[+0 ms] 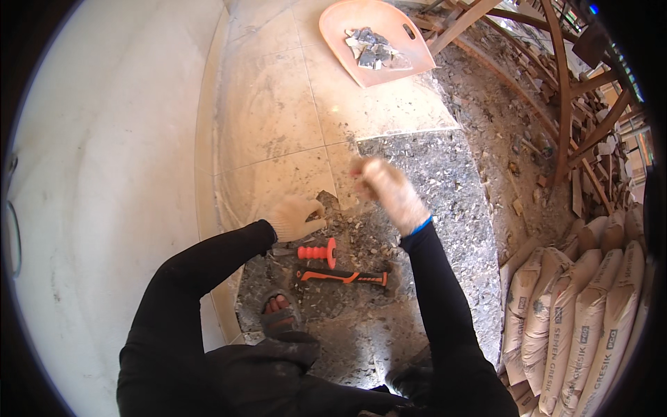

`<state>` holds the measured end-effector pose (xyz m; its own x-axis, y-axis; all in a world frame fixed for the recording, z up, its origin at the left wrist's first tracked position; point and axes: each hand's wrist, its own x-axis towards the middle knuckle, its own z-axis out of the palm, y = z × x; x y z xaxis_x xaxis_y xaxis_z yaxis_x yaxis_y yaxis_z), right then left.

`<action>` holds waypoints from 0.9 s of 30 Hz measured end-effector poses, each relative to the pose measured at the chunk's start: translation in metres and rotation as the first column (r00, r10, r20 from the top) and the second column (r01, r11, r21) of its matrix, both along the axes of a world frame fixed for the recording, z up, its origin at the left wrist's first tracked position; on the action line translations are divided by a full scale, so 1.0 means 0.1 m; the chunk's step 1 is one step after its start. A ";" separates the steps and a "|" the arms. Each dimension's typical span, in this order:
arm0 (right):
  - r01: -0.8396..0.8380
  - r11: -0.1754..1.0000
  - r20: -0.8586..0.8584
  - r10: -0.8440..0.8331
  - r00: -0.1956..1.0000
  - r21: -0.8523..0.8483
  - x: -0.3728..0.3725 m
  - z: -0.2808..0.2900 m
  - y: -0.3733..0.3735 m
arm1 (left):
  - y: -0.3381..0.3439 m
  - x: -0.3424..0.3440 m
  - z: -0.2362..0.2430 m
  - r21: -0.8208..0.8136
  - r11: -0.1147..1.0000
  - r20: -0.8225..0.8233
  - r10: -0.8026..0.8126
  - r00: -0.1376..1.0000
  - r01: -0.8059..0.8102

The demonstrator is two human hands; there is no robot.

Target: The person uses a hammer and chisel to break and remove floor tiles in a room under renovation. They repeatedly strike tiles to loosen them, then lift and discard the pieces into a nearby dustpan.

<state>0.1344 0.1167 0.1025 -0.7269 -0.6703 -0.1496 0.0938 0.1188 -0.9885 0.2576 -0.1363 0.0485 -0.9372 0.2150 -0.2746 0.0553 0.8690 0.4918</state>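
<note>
The left hand (295,218), in a pale knit glove at the middle of the frame, has its fingers loosely curved, with a gap between thumb and forefinger; nothing shows in that gap. The right hand (390,189), just right of the frame's centre and gloved alike, is blurred: its fingers bend toward the left, and I cannot tell whether they hold anything. A blue band (421,225) circles that wrist at the end of a black sleeve (445,292). Between and below the hands, at the centre, lies loose rubble (358,229), beside the jagged edge of the cream floor tiles (274,118) that fill the upper middle. Just below the left hand lies a ribbed pink-red chisel grip (316,253) with a round guard, and under it a hammer (340,276) with a black-and-orange handle, its head hard to make out. A sandalled foot (279,311) stands at lower centre. At top centre, a peach plastic pan (338,38) holds dark and pale fragments (372,48). Wooden beams (564,90) cross the upper right, paper cement sacks (566,306) lean together at lower right, and a white wall (104,174) fills the left.
</note>
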 end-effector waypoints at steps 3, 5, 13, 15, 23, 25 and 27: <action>-0.283 0.880 -0.186 0.373 0.909 0.382 0.45 -0.12 0.18 | -0.01 0.06 0.02 -0.054 0.993 0.002 -0.102 0.995 0.102; -0.539 0.648 0.080 0.597 0.798 0.538 0.84 -0.27 0.33 | -0.02 0.12 0.02 -0.094 0.979 0.011 -0.183 0.983 0.184; 0.088 0.872 0.838 -0.487 0.247 0.481 2.26 -0.90 0.58 | 0.09 0.33 -0.27 -0.079 0.926 -0.006 -0.372 0.928 0.370; 0.225 0.852 0.841 -0.512 0.174 0.472 2.19 -0.99 0.49 | 0.14 0.35 -0.33 -0.081 0.927 -0.039 -0.371 0.928 0.367; 0.462 0.701 0.748 -0.654 0.113 0.543 2.10 -1.09 0.12 | 0.32 0.19 -0.18 -0.097 0.925 0.058 -0.363 0.930 0.367; 0.516 0.688 0.717 -0.672 0.185 0.511 2.15 -1.07 0.16 | 0.27 0.11 -0.10 0.129 0.956 0.031 -0.270 0.962 0.264; 0.570 0.644 0.705 -0.693 0.151 0.511 2.17 -1.03 0.16 | 0.19 -0.05 -0.06 0.445 0.895 0.060 -0.066 0.996 0.033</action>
<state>0.3516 0.1332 -0.0004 -0.3704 0.0232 -0.9286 0.8805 -0.3097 -0.3590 0.2530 -0.1171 0.0426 -0.9035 0.3759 -0.2060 0.0427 0.5571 0.8293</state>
